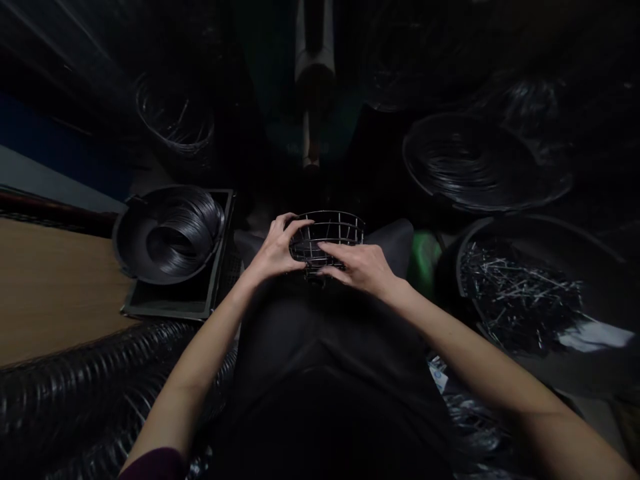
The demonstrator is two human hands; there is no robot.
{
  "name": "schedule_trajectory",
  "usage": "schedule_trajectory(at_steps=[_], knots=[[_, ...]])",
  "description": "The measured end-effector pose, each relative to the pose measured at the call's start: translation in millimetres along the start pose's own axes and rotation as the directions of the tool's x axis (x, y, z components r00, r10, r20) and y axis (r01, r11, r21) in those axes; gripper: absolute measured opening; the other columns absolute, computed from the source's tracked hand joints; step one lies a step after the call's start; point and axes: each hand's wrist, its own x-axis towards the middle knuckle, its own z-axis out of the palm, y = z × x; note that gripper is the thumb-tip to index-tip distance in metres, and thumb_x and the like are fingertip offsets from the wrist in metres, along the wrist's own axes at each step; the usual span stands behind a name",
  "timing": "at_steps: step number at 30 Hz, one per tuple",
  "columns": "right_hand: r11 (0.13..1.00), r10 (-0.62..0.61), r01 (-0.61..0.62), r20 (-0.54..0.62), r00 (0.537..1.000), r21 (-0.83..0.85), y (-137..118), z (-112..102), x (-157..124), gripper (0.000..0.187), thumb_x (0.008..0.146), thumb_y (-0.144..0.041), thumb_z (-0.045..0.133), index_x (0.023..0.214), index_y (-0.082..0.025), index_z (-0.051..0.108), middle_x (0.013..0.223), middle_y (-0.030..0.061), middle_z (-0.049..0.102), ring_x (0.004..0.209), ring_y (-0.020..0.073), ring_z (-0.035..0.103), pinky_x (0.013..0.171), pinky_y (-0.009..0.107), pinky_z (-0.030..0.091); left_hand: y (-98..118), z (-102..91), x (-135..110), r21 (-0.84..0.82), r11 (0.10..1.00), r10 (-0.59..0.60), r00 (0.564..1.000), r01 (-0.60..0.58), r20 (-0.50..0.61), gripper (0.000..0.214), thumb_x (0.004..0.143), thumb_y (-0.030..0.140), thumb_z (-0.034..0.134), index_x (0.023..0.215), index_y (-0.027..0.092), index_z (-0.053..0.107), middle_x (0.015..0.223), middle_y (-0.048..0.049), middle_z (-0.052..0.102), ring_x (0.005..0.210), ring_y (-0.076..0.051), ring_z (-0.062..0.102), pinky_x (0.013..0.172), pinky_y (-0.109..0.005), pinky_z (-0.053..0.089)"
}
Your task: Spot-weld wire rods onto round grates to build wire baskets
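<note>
A small round wire basket [345, 228] of dark metal rods is held above my lap, near the middle of the head view. My left hand [277, 248] grips its left side, thumb below and fingers curved over the upper wires. On the front right, my right hand [359, 265] has its fingers stretched along the wires and closed against the basket. My fingers hide part of the near side, and the underside is too dark to make out.
A dark bowl [135, 243] with a wire coil [183, 230] sits on a crate [175, 310] at left. Stacked wire rings [90, 387] lie lower left. At right is a tub [457, 273] of short wire pieces [520, 287]; a machine part [314, 60] stands ahead.
</note>
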Motion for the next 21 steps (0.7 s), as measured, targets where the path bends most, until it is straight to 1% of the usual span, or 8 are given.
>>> schedule_trajectory(at_steps=[2,4,5,7,11,15,18,21], knots=[[0.987,-0.141,0.139,-0.018,0.990,-0.081,2,-3,9,0.031,0.092,-0.036,0.060,0.121,-0.026,0.069,0.113,0.0016,0.072,0.081,0.0189,0.073,0.061,0.027,0.053,-1,-14.9,5,-0.014,1.000,0.023,0.999,-0.024,-0.038,0.083,0.059,0.024,0.084,0.133,0.023,0.048,0.135,-0.0127,0.041,0.133,-0.033,0.041,0.114,-0.050,0.037],[0.962,-0.259,0.250,-0.081,0.963,-0.108,5,-8,21,0.027,0.095,-0.030,0.054,0.116,-0.025,0.070,0.107,0.0007,0.074,0.078,0.0167,0.073,0.062,0.026,0.054,-2,-28.4,12,-0.007,0.999,0.044,0.997,-0.045,-0.069,0.080,0.059,0.024,0.083,0.132,0.021,0.049,0.134,-0.0135,0.042,0.133,-0.033,0.041,0.114,-0.050,0.037],[0.949,-0.308,0.296,-0.117,0.944,-0.108,7,-10,27,0.026,0.095,-0.029,0.054,0.114,-0.024,0.071,0.106,0.0009,0.074,0.078,0.0163,0.073,0.063,0.026,0.055,-2,-33.8,15,-0.004,0.999,0.052,0.995,-0.052,-0.084,0.079,0.060,0.024,0.083,0.131,0.020,0.050,0.134,-0.0138,0.043,0.133,-0.034,0.041,0.114,-0.050,0.037],[0.930,-0.365,0.353,-0.163,0.916,-0.101,10,-16,39,0.025,0.095,-0.028,0.054,0.113,-0.023,0.070,0.107,0.0007,0.074,0.080,0.0157,0.074,0.064,0.026,0.057,-3,-41.4,22,-0.007,0.998,0.065,0.992,-0.066,-0.109,0.077,0.060,0.026,0.083,0.130,0.021,0.051,0.135,-0.0138,0.043,0.132,-0.033,0.042,0.113,-0.050,0.038],[0.920,-0.388,0.375,-0.147,0.910,-0.112,15,-24,53,0.024,0.095,-0.026,0.055,0.115,-0.027,0.069,0.108,-0.0003,0.074,0.082,0.0139,0.073,0.068,0.024,0.058,-8,-44.3,34,-0.033,0.995,0.085,0.984,-0.091,-0.157,0.077,0.059,0.025,0.084,0.129,0.022,0.051,0.136,-0.0129,0.043,0.132,-0.033,0.043,0.113,-0.050,0.039],[0.888,-0.443,0.407,-0.161,0.882,-0.216,21,-27,58,0.024,0.096,-0.024,0.055,0.114,-0.024,0.070,0.110,0.0023,0.073,0.079,0.0142,0.073,0.066,0.024,0.058,-12,-38.4,40,-0.048,0.996,0.066,0.974,-0.078,-0.217,0.078,0.057,0.022,0.083,0.128,0.022,0.051,0.136,-0.0131,0.043,0.132,-0.034,0.042,0.112,-0.052,0.039],[0.880,-0.438,0.393,-0.134,0.889,-0.268,27,-26,60,0.025,0.095,-0.024,0.056,0.115,-0.026,0.071,0.113,0.0017,0.071,0.075,0.0138,0.072,0.064,0.024,0.057,-14,-33.8,43,-0.058,0.997,0.029,0.969,-0.044,-0.245,0.079,0.056,0.021,0.083,0.129,0.023,0.051,0.136,-0.0125,0.042,0.132,-0.034,0.041,0.112,-0.053,0.040],[0.881,-0.429,0.387,-0.115,0.896,-0.272,30,-25,63,0.026,0.095,-0.024,0.056,0.116,-0.027,0.070,0.115,0.0011,0.070,0.074,0.0133,0.072,0.062,0.024,0.057,-17,-31.6,45,-0.067,0.997,0.029,0.964,-0.049,-0.264,0.080,0.056,0.020,0.084,0.128,0.024,0.052,0.136,-0.0120,0.041,0.132,-0.034,0.041,0.111,-0.053,0.041]])
